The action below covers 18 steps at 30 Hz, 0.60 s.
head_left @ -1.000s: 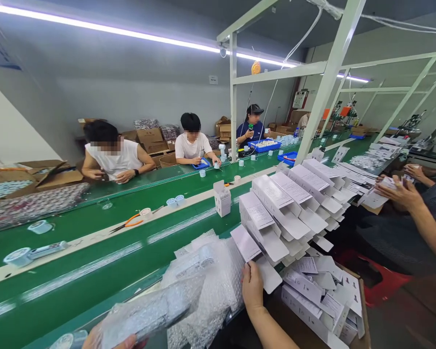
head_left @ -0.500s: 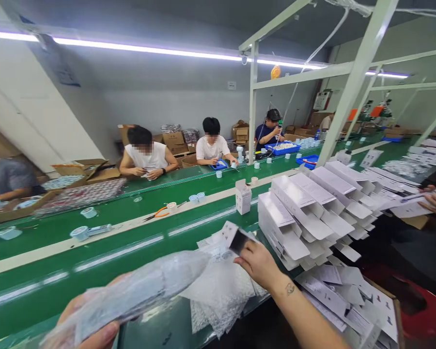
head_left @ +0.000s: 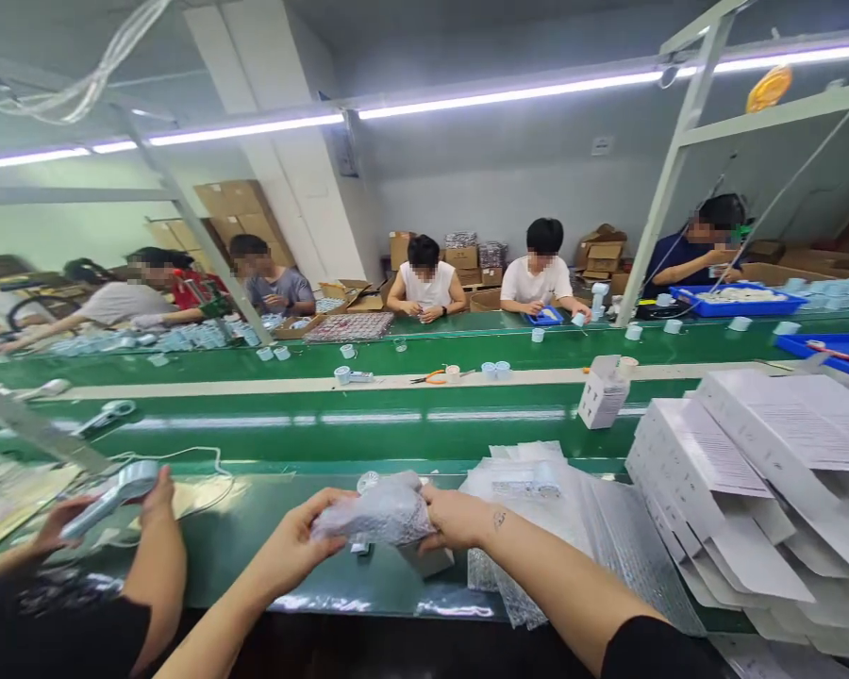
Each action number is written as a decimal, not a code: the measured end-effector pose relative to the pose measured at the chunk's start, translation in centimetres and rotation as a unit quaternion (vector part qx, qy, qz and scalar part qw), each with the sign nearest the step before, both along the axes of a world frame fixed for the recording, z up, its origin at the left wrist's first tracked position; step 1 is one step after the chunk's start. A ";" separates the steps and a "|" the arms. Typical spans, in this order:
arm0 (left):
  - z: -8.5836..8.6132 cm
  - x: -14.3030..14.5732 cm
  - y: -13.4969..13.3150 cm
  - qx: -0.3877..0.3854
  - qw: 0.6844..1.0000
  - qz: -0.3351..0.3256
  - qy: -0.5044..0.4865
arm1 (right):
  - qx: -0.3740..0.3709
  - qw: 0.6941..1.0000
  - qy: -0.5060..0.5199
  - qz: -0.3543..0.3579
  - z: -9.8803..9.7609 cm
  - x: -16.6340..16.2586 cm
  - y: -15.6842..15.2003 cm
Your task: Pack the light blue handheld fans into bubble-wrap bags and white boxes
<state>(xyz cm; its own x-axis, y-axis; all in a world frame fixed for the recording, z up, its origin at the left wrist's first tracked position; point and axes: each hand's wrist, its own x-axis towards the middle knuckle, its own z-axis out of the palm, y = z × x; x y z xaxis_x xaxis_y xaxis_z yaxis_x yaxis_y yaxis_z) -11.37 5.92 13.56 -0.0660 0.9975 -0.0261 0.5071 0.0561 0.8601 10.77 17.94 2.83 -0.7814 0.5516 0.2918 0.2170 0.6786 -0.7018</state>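
Above the counter (head_left: 226,538), close to its near edge, the left hand (head_left: 318,533) is gripping the left end of a bubble-wrapped bundle (head_left: 378,509), thumb and fingers closing on it. At the bundle's right end, the right hand (head_left: 453,517) is curling its fingers about a white box (head_left: 430,560), mostly hiding it. Bubble-wrap sheets (head_left: 573,509) are overhanging the near edge rightward, beside piled cartons (head_left: 736,471). Leftward, a co-worker's hand (head_left: 157,495) is holding a light-blue device (head_left: 117,490). Past the far edge, an upright carton (head_left: 603,398) is standing on the green belt (head_left: 325,441).
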 end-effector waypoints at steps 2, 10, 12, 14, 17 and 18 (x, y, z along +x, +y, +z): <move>0.0 0.7 -0.9 0.002 0.994 -0.028 0.109 | 0.021 0.997 -0.038 0.068 -1.1 -0.3 -0.3; 0.8 7.3 3.6 -0.058 0.915 -0.185 0.354 | 0.060 0.995 -0.045 0.071 -4.8 4.5 -1.2; 0.9 8.6 4.8 -0.071 0.897 -0.204 0.384 | 0.060 0.996 -0.028 0.052 -5.6 5.6 -1.5; 1.0 9.5 5.4 -0.087 0.875 -0.206 0.429 | 0.058 0.997 -0.010 0.044 -6.2 6.2 -1.9; 0.6 10.4 5.5 -0.111 0.852 -0.185 0.477 | 0.051 0.997 0.016 0.053 -6.7 6.2 -2.4; 0.3 10.7 5.4 -0.120 0.849 -0.178 0.483 | 0.043 0.997 0.030 0.054 -6.9 6.0 -2.5</move>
<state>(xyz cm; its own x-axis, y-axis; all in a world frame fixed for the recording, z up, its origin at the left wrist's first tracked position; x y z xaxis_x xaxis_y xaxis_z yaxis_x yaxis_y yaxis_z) -0.67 11.32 13.91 0.1326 0.9324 -0.3362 0.9908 -0.1338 0.0197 16.78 15.47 -4.07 -0.8147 0.4353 0.3832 0.0979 0.7545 -0.6489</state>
